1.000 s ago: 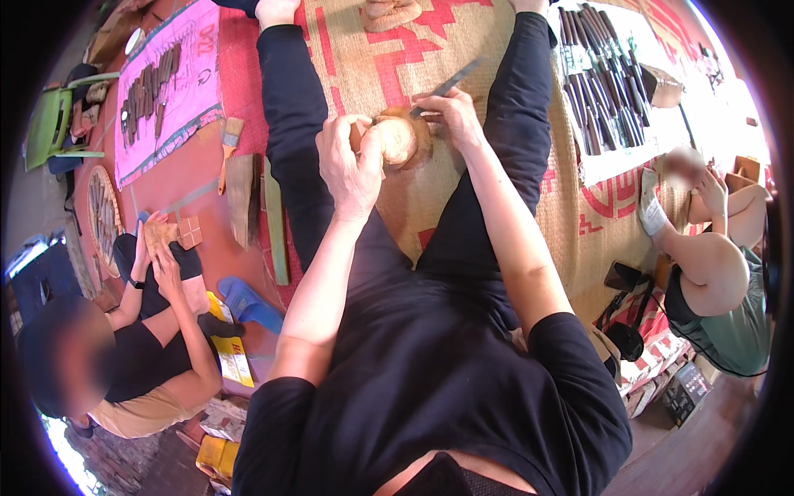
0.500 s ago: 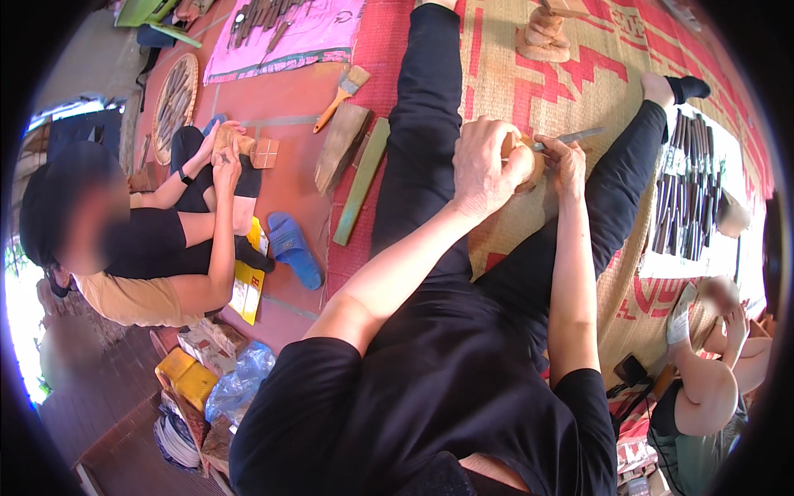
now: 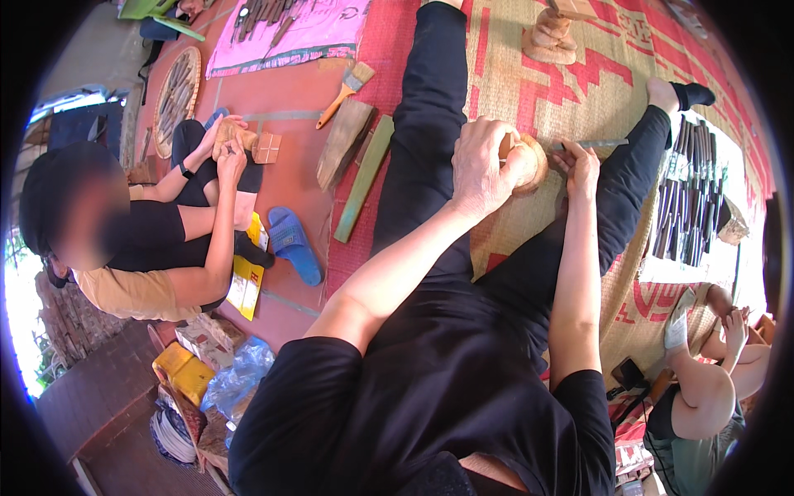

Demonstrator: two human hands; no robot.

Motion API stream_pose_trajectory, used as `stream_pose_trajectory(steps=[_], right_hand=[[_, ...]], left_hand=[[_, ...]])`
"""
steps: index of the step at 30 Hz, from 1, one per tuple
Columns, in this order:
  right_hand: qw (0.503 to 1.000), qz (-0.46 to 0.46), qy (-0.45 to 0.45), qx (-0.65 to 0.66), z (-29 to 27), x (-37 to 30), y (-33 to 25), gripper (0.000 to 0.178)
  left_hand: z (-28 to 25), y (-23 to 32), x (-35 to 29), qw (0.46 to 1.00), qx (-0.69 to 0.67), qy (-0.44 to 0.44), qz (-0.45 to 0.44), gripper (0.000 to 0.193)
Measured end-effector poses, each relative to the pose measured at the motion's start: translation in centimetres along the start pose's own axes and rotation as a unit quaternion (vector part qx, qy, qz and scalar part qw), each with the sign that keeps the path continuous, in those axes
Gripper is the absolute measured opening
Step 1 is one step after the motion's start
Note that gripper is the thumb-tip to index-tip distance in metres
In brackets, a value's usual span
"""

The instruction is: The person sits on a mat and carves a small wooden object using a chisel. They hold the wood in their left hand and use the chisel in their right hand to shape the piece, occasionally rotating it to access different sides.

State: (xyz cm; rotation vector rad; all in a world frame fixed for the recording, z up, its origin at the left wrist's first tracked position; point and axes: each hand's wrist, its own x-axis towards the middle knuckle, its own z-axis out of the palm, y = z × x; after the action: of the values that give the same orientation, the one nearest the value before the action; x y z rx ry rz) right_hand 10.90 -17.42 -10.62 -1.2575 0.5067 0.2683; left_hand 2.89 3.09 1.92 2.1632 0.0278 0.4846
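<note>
Left grip (image 3: 484, 169): just right of the frame's centre and a little above it, our fingers are clasped over the left side of the carving, hiding part of it.
Rounded wooden carving (image 3: 533, 168): it is in that hand, right of the frame's centre, above the woven mat (image 3: 499, 58) between our legs; we cannot tell whether it bears on the mat.
Right grip (image 3: 580, 169): to the right of the carving and apart from it, our thumb and fingers are pinched around the thin tool.
Thin grey tool (image 3: 610, 144): one end juts toward our right leg, the other shows just beside the carving.
Step in hand: we judge it a gap between strokes, the wood steadied and the tool off its surface.
Next move: bringing tool to wood would call for a firm left hold, fingers clear of the edge, and a short inward reach; we cannot tell which end cuts.
Brush (image 3: 346, 93): upper left of the frame, beside a rough wooden block (image 3: 344, 147).
Tool rows (image 3: 688, 194): dark and slender, on a white cloth (image 3: 674, 271) at the right.
Stacked wooden carving (image 3: 550, 41): top of the frame, standing on the mat.
</note>
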Motion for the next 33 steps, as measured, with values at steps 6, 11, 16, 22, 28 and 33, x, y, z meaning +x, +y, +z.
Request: stream_pose_trajectory(steps=[6, 11, 16, 22, 28, 33], right_hand=[[0.996, 0.041, -0.074, -0.006, 1.7, -1.3, 0.2, 0.014], [1.000, 0.010, 0.015, 0.016, 1.0, -0.6, -0.1, 0.011], [0.999, 0.012, -0.045, 0.011, 1.6, -0.6, 0.9, 0.011], [0.999, 0.000, 0.002, 0.037, 0.9, -0.9, -0.3, 0.011], [0.998, 0.041, -0.037, 0.030, 1.3, -1.1, 1.0, 0.010], [0.998, 0.043, -0.007, 0.049, -0.8, 0.8, 1.1, 0.015]], left_hand=[[0.3, 0.5, 0.0, 1.000, 0.015, 0.000, 0.008, 0.017], [0.0, 0.4, 0.0, 1.000, 0.011, -0.002, 0.005, 0.017], [0.3, 0.4, 0.2, 1.000, 0.010, 0.001, 0.019, 0.017], [0.0, 0.4, -0.1, 1.000, 0.009, -0.010, 0.001, 0.017], [0.4, 0.7, 0.0, 1.000, 0.014, -0.014, 0.010, 0.018], [0.2, 0.4, 0.2, 1.000, 0.012, -0.012, 0.010, 0.018]])
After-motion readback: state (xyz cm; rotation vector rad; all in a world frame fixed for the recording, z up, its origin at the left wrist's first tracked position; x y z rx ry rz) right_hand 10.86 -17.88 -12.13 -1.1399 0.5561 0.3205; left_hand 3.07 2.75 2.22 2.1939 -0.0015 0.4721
